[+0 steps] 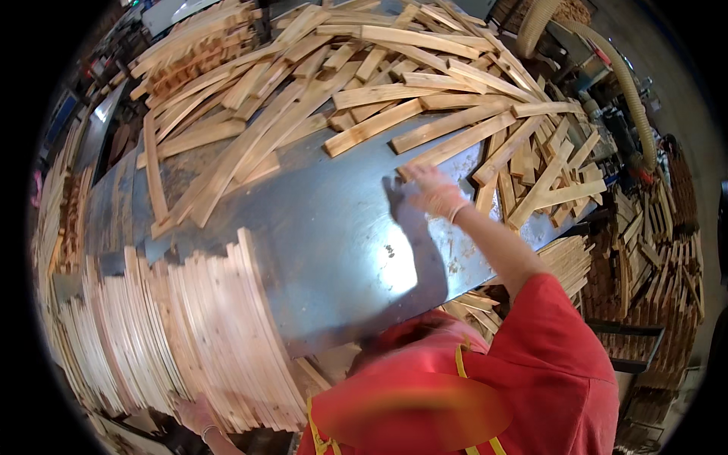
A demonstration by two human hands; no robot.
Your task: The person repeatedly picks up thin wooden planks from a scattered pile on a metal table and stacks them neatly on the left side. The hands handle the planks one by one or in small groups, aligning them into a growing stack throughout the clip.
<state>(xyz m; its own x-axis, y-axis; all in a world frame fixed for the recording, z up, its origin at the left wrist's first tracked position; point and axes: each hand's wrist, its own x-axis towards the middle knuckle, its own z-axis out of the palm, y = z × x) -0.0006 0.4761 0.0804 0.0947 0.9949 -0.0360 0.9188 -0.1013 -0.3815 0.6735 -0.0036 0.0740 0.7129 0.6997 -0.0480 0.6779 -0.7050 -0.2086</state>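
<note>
The person's right grip (pixel 436 193) was held out over the shiny metal counter (pixel 326 220), at the near end of a long wooden stick (pixel 466 142). The fingers seemed to touch that end, but they were blurry, so nobody could tell if they were squeezing it or loose. That stick lay at the front edge of a big messy pile (pixel 387 98), perhaps why its end was easy to get at.

The left grip (pixel 196 413) was down low, at the bottom ends of a row of sticks (pixel 220 326). It looked like it touched them, maybe to keep them steady, but how tightly it was closed could not be seen. Those sticks were packed side by side, likely so they took little room and stayed straight. The pile's sticks crossed every which way.
</note>
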